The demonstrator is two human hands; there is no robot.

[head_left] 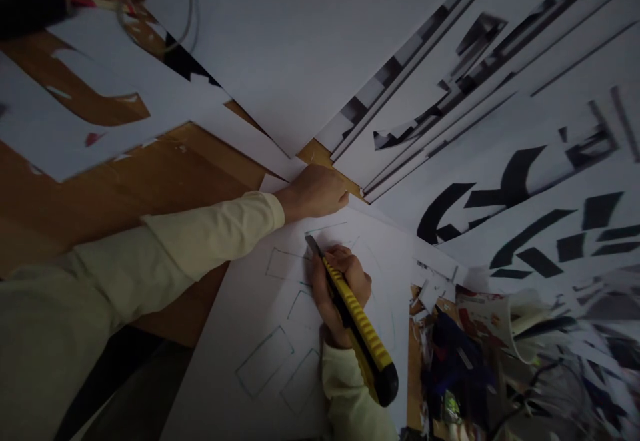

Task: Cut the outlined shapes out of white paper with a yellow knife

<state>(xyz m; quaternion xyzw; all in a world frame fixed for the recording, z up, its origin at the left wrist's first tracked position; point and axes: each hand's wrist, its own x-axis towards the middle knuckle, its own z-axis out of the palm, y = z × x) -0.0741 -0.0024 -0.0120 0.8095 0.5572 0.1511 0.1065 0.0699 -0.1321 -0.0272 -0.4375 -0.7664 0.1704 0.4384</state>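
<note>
My right hand [334, 294] is closed round a yellow and black utility knife [363, 327], its blade tip resting on a white sheet [240, 314] with pencilled rectangles and outlines. My left hand [315, 193], in a pale long sleeve, rests with its fingers curled on the sheet's far edge, just beyond the blade. The sheet lies on a brown wooden table [150, 181].
White sheets with cut-out shapes [100, 101] lie at the left. Large white boards with black cut-out patterns [525, 181] cover the right and back. A heap of paper scraps and clutter [480, 354] sits at the lower right. A looped cable [185, 14] is at the top.
</note>
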